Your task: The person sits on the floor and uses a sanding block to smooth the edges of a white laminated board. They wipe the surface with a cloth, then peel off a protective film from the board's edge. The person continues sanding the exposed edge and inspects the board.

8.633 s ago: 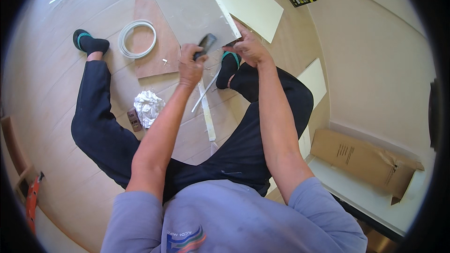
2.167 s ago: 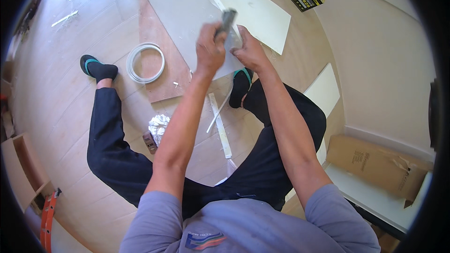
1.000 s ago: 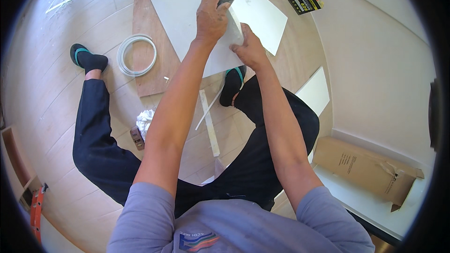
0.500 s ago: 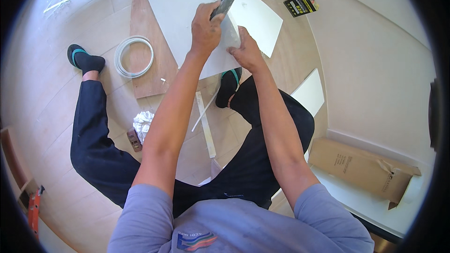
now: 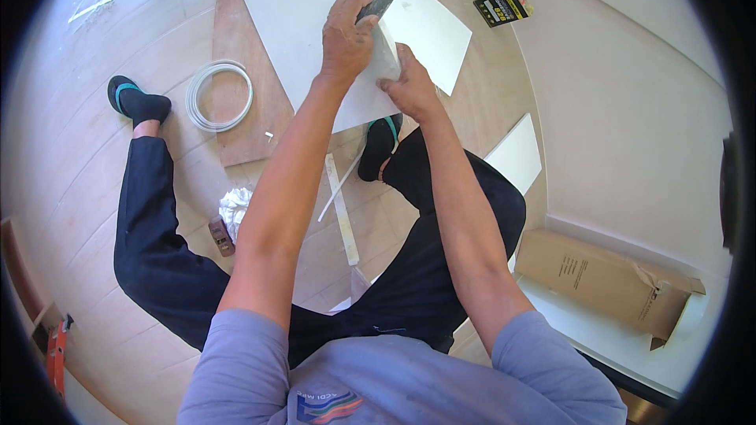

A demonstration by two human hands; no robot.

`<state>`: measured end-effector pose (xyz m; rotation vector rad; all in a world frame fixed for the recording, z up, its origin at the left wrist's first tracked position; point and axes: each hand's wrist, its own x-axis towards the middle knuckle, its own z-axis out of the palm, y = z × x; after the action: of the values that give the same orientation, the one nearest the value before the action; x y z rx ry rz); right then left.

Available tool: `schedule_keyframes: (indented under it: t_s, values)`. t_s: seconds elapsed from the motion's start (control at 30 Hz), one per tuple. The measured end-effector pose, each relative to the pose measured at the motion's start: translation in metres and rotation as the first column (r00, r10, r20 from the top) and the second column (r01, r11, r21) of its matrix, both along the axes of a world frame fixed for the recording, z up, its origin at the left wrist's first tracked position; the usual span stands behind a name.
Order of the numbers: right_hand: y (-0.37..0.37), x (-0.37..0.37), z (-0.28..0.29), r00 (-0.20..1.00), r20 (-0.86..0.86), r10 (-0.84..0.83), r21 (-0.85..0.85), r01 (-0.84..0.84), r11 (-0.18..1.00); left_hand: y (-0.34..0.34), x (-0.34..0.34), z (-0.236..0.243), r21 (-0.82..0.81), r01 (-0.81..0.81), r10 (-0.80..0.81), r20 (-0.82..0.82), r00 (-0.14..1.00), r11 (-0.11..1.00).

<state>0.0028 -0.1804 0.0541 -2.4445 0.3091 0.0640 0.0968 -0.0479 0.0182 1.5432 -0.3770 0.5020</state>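
The left hand (image 5: 346, 39) has drawn its gripped dark tool (image 5: 379, 0) nearer; the right hand (image 5: 409, 86) presses the white panel (image 5: 299, 24).

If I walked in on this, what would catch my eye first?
Probably the two bare arms reaching out from the seated person: the left hand grips a dark tool on a white board lying on the floor, and the right hand presses down beside it. Left of the board lies a coil of white strip.

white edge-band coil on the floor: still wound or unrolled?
Wound. The white coil lies flat on the brown board as a closed ring of stacked loops, no loose tail visible, apart from both hands.
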Motion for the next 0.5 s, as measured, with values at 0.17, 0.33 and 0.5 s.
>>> schedule_keyframes:
  t_s: [0.17,0.33,0.5]
  values:
    - [0.004,0.004,0.012,0.994,-0.108,-0.018,0.075,0.026,0.997,0.005,-0.038,-0.039,0.149,0.044,-0.041,-0.023,0.999,0.988]
    - [-0.008,-0.002,-0.006,0.999,0.029,0.021,-0.023,-0.020,1.000,0.021,-0.041,-0.020,0.060,0.091,-0.082,-0.130,0.988,0.994]
    - [0.000,0.000,-0.007,1.000,0.016,0.012,-0.032,-0.012,0.999,0.001,0.021,0.007,0.031,-0.036,0.034,0.035,0.999,0.999]
